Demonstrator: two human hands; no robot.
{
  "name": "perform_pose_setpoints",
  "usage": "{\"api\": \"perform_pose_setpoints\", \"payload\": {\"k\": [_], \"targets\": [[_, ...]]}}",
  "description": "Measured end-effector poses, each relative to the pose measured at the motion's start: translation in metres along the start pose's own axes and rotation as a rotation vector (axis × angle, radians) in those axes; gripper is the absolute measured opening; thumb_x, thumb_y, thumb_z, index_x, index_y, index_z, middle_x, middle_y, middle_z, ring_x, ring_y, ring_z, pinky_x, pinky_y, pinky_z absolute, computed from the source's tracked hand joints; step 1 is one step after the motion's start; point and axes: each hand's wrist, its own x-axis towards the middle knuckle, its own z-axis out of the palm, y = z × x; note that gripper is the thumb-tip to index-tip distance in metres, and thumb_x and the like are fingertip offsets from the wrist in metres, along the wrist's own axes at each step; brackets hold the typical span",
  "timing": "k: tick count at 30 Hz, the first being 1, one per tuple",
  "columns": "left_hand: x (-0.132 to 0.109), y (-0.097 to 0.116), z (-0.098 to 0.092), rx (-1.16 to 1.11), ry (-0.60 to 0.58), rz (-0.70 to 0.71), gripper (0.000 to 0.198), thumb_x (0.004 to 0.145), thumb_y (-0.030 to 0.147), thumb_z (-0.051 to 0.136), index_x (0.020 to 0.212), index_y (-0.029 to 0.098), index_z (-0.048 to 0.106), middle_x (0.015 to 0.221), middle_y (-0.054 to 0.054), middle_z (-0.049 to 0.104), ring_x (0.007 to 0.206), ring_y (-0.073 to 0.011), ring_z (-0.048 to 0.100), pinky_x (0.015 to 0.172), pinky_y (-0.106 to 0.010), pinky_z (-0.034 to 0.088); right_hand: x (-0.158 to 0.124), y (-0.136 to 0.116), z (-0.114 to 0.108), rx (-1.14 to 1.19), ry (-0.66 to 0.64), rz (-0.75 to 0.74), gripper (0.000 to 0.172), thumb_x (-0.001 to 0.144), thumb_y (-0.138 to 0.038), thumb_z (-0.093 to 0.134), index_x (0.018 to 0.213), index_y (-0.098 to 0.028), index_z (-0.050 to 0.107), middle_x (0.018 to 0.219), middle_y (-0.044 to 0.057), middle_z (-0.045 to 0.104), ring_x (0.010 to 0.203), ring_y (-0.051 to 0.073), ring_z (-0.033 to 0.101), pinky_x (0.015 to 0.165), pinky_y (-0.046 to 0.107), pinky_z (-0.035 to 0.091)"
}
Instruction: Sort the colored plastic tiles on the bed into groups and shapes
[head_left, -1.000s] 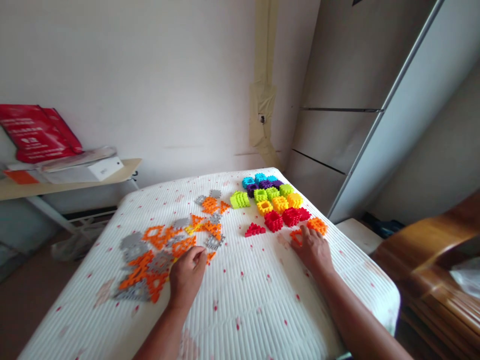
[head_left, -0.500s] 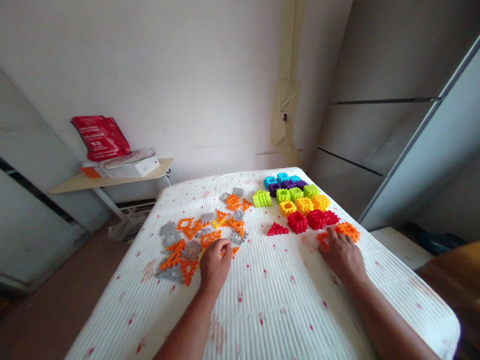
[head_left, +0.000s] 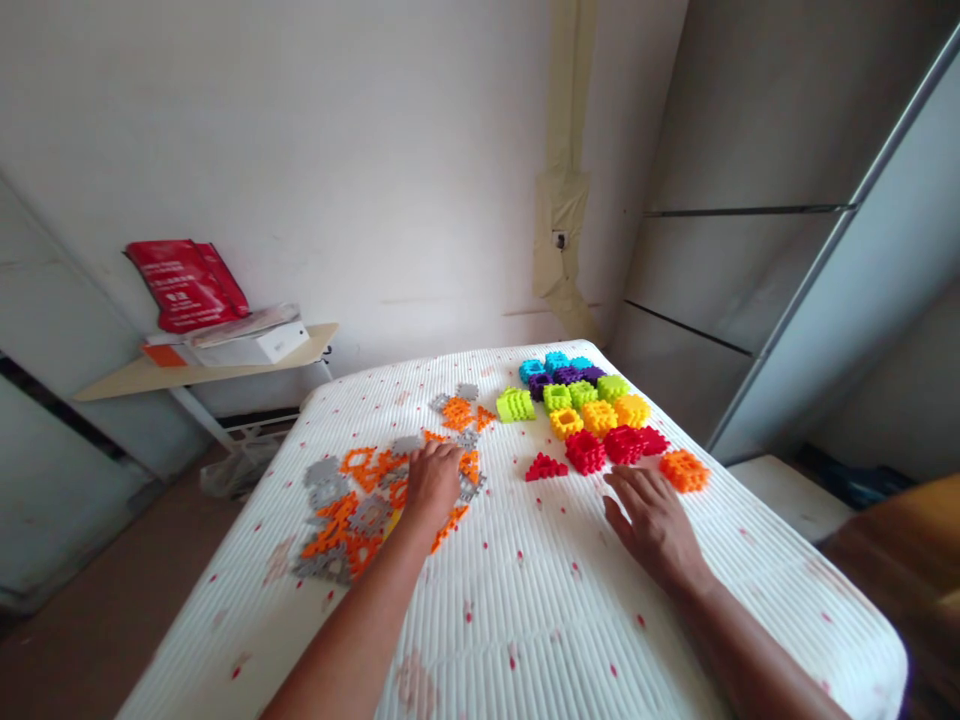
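Orange and gray pieces lie loose on the left of the cloth, a white, ribbed, red-flecked surface. In my head view, the left hand bends down over them; whether it grips one I cannot tell. The right hand, fingers loosely spread, holds nothing visible near the red blocks. Beyond: a pale wall; left, a desk bearing a red bag; right, a gray cabinet.

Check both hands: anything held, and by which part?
Left hand: can't tell; its fingertips are hidden among the orange and gray pieces. Right hand: nothing visibly held; fingers loosely spread near the red blocks.
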Motion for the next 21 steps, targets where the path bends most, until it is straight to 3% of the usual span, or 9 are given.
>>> {"api": "perform_pose_setpoints", "payload": {"k": [6, 10, 17, 21], "targets": [[-0.008, -0.007, 0.000, 0.027, 0.063, 0.042, 0.021, 0.082, 0.014, 0.047, 0.087, 0.021, 0.066, 0.083, -0.007, 0.067, 0.085, -0.0230, 0.056, 0.073, -0.035, 0.036, 0.002, -0.003, -0.003, 0.098, 0.027, -0.003, 0.024, 0.089, -0.027, 0.044, 0.097, -0.017, 0.065, 0.100, 0.011, 0.065, 0.092, 0.022, 0.057, 0.081, 0.037, 0.044], [-0.023, 0.006, -0.014, -0.058, 0.159, 0.068, 0.017, 0.079, 0.017, 0.053, 0.091, 0.021, 0.065, 0.084, -0.005, 0.068, 0.085, -0.0218, 0.056, 0.077, -0.034, 0.038, 0.001, -0.002, -0.006, 0.206, 0.076, 0.021, 0.020, 0.088, -0.026, 0.047, 0.093, -0.018, 0.064, 0.096, 0.009, 0.066, 0.089, 0.020, 0.059, 0.080, 0.035, 0.046], [-0.041, 0.083, -0.019, -0.279, 0.110, 0.200, 0.011, 0.074, 0.013, 0.056, 0.068, 0.020, 0.060, 0.070, -0.002, 0.065, 0.077, -0.0182, 0.057, 0.071, -0.031, 0.039, -0.003, 0.014, -0.010, 0.373, 0.409, 0.449, 0.020, 0.086, -0.033, 0.049, 0.087, -0.019, 0.064, 0.084, 0.006, 0.066, 0.076, 0.018, 0.062, 0.071, 0.032, 0.050], [-0.037, 0.124, -0.003, -0.290, 0.069, 0.244, 0.012, 0.073, 0.011, 0.058, 0.066, 0.020, 0.060, 0.068, -0.004, 0.064, 0.076, -0.0190, 0.057, 0.067, -0.032, 0.038, -0.003, 0.017, -0.011, 0.374, 0.447, 0.463, 0.019, 0.085, -0.033, 0.050, 0.085, -0.019, 0.063, 0.084, 0.006, 0.067, 0.076, 0.018, 0.062, 0.071, 0.033, 0.051]]}}
